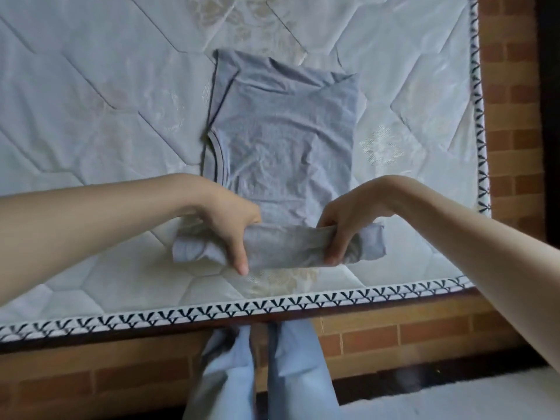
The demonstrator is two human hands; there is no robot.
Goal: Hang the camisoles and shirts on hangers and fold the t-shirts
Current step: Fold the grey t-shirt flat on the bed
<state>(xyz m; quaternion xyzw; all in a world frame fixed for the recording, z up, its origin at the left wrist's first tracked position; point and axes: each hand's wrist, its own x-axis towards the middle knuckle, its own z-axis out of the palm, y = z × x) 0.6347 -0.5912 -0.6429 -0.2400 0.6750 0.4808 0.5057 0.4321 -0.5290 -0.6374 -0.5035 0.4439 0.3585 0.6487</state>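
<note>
A grey t-shirt [281,131] lies on the white quilted mattress [91,101], folded into a narrow strip with its neckline at the left edge. The near end of the t-shirt is rolled into a tube lifted slightly off the mattress. My left hand [227,219] grips the left part of that roll, thumb hanging down in front. On the right part, my right hand [342,225] grips the roll with fingers curled over the cloth. The roll's ends stick out past both hands.
The mattress's near edge with black-and-white piping [242,307] runs across the view, its right edge at the far right. A brick-patterned floor [394,338] lies below and to the right. My legs in light blue trousers [272,374] stand against the near edge.
</note>
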